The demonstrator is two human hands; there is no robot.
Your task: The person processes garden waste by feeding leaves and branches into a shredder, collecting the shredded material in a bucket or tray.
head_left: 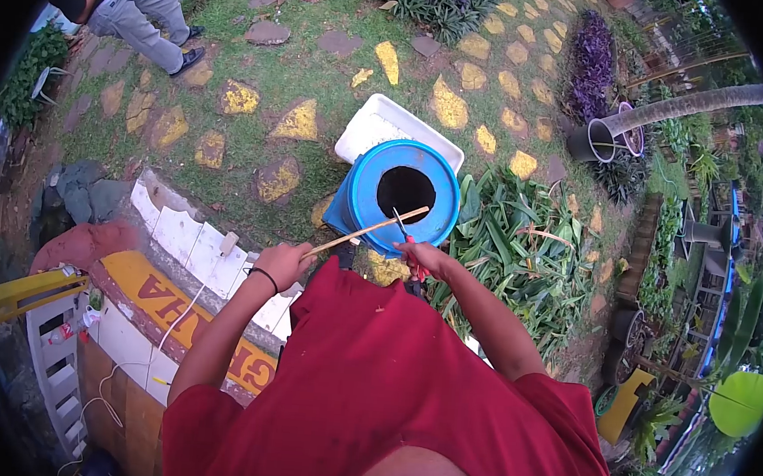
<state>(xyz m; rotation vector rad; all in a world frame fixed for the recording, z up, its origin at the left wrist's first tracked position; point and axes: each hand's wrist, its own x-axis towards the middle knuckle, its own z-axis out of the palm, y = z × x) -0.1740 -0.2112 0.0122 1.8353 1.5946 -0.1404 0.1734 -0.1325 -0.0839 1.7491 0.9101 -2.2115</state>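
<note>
My left hand (280,266), with a dark band at the wrist, is closed round one end of a long, thin tan stick (360,234). The stick slants up to the right, and its far end overlaps the dark round opening in the blue drum's lid (370,180). My right hand (429,258) grips a red-handled cutting tool (410,240). Its narrow metal blade lies against the stick near the stick's far end, over the lid. Part of the tool's handle is hidden by my fingers.
Behind the drum a white tray (353,134) lies on the grass. Cut green leaves (522,257) are heaped to the right. A curved, tiled ledge (174,237) with orange lettering runs along the left. A person in grey trousers (140,18) is at upper left.
</note>
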